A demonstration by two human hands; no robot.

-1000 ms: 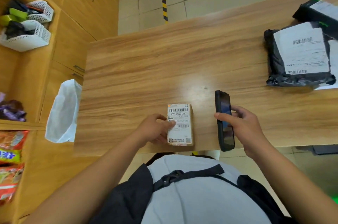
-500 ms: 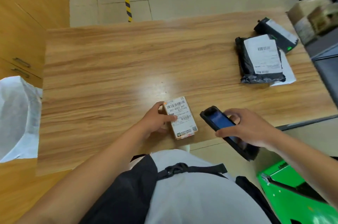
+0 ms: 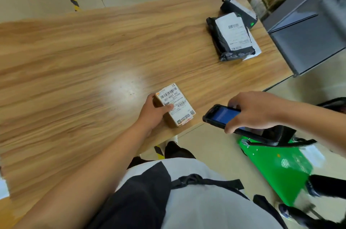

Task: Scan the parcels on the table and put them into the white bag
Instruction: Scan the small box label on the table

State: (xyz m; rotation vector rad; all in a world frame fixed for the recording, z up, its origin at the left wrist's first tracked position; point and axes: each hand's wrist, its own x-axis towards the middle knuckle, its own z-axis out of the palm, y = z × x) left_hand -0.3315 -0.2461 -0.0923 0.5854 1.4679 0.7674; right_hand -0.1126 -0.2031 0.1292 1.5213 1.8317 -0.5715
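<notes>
Worker wears a pale grey top (image 3: pixel 198 202) with a black fabric panel (image 3: pixel 142 198), crossed by a black webbing strap (image 3: pixel 221 183) with 1 plastic buckle (image 3: pixel 186 179), over dark trousers (image 3: pixel 177 152).

The right hand (image 3: pixel 258 111) has carried the scanner (image 3: pixel 222 116) out past the table (image 3: pixel 74 60) edge, away from the small box (image 3: pixel 180 102).

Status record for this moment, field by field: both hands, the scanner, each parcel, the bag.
left hand: grips the small box parcel, thumb on its label
small box parcel: flat on the table, near the front edge, label up
right hand: holds the scanner
scanner: screen lit, held beyond the table's edge, right of the box
waiting parcels: black mailer and black box, far right corner
white bag: not clearly in view
</notes>
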